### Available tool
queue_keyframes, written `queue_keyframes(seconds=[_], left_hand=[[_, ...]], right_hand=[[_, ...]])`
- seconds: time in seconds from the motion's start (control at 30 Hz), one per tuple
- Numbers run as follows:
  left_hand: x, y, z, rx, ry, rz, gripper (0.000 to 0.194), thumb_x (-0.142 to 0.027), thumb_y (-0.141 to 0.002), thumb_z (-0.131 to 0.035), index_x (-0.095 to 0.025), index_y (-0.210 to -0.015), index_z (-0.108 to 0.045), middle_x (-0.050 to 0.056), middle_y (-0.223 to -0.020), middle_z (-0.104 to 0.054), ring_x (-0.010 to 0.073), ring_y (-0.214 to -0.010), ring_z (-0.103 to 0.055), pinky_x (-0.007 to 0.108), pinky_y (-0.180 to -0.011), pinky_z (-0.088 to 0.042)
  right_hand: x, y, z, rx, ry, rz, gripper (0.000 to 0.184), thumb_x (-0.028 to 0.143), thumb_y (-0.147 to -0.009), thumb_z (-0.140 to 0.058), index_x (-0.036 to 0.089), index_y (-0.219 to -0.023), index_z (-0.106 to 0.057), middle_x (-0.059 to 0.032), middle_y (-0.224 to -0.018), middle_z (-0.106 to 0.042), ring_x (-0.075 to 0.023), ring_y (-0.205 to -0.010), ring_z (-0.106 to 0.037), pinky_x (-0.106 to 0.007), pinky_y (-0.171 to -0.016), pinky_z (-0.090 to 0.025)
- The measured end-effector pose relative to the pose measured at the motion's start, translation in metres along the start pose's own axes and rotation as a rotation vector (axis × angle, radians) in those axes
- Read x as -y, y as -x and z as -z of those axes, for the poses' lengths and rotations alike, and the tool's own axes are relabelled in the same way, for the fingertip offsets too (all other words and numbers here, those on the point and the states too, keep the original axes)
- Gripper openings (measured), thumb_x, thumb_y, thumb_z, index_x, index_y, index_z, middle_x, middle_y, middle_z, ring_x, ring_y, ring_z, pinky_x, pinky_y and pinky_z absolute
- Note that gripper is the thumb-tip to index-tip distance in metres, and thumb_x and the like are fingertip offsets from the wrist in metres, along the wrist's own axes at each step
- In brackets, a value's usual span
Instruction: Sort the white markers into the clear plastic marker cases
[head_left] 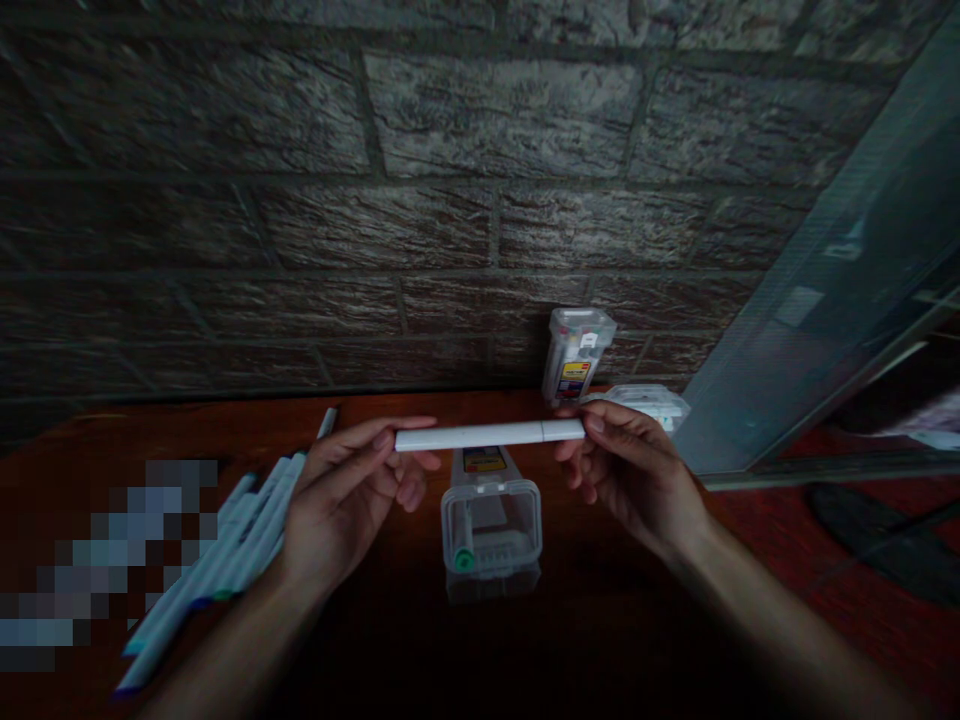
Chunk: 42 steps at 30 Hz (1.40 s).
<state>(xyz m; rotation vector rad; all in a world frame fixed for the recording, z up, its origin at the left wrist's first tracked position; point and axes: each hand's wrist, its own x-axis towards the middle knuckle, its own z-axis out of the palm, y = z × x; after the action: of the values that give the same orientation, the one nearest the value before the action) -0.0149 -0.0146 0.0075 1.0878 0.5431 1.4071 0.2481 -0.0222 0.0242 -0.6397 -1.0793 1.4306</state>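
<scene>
A white marker pen [480, 436] is stretched level between my two hands. My left hand [349, 490] pinches its left end, and my right hand [634, 465] grips the right end, near the thin line where the cap meets the body. Below the pen a clear plastic case [491, 535] lies on its side, its mouth facing me. Inside that case, along its left wall, rests one marker with a green end [464, 555]. Several white markers [244, 530] lie in a loose pile beside my left wrist, some with blue, green or teal ends.
The brown wooden table [405, 640] meets a dark brick wall [450, 220]. Against the wall stands a clear case with a yellow label [576, 360]; another clear container [649, 402] sits behind my right hand. A grey frame [795, 260] rises at the right, above a red floor [787, 560].
</scene>
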Motion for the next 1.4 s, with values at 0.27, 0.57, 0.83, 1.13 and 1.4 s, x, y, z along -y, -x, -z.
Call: queue_keyframes(seconds=[0.27, 0.57, 0.83, 1.13, 1.4], left_hand=[[0.002, 0.000, -0.002, -0.010, -0.054, -0.019, 0.024, -0.028, -0.092, -0.075, -0.014, -0.109, -0.084, 0.013, -0.078, -0.081, 0.0127, -0.052, -0.059, 0.024, -0.049, -0.047], [0.006, 0.000, 0.000, -0.039, -0.199, -0.047, 0.020, -0.029, -0.092, -0.076, -0.020, -0.108, -0.084, 0.008, -0.078, -0.080, 0.0112, -0.053, -0.058, 0.023, -0.050, -0.048], [0.007, 0.004, -0.002, -0.052, -0.532, -0.112, 0.022, -0.029, -0.088, -0.081, -0.022, -0.109, -0.083, 0.002, -0.068, -0.075, 0.0109, -0.049, -0.057, 0.022, -0.047, -0.043], [0.004, 0.003, -0.010, -0.094, -0.661, -0.200, 0.016, -0.021, -0.076, -0.088, -0.022, -0.091, -0.084, 0.003, -0.077, -0.080, 0.0172, -0.064, -0.071, 0.025, -0.056, -0.054], [0.002, 0.004, -0.012, -0.081, -0.724, -0.247, 0.012, -0.020, -0.077, -0.086, -0.021, -0.088, -0.082, 0.004, -0.082, -0.083, 0.0193, -0.072, -0.076, 0.026, -0.066, -0.059]], right_hand=[[-0.003, 0.000, 0.002, -0.036, 0.088, 0.055, 0.021, 0.036, -0.087, -0.079, 0.019, -0.100, -0.082, -0.0052, -0.073, -0.079, -0.0140, -0.052, -0.068, -0.021, -0.041, -0.051], [-0.009, -0.002, 0.003, -0.040, 0.174, 0.117, 0.017, 0.030, -0.081, -0.088, 0.022, -0.095, -0.083, -0.0032, -0.073, -0.080, -0.0117, -0.051, -0.068, -0.018, -0.041, -0.052], [-0.011, -0.001, 0.002, -0.049, 0.333, 0.172, 0.020, 0.030, -0.077, -0.091, 0.019, -0.086, -0.077, -0.0008, -0.062, -0.075, -0.0123, -0.045, -0.065, -0.020, -0.038, -0.052], [-0.013, 0.002, -0.002, -0.025, 0.429, 0.219, 0.022, 0.024, -0.075, -0.092, 0.020, -0.084, -0.072, -0.0004, -0.063, -0.076, -0.0107, -0.044, -0.063, -0.019, -0.040, -0.051], [-0.012, 0.003, -0.002, -0.026, 0.484, 0.233, 0.024, 0.026, -0.076, -0.091, 0.019, -0.081, -0.069, -0.0006, -0.062, -0.074, -0.0091, -0.042, -0.058, -0.019, -0.039, -0.048]])
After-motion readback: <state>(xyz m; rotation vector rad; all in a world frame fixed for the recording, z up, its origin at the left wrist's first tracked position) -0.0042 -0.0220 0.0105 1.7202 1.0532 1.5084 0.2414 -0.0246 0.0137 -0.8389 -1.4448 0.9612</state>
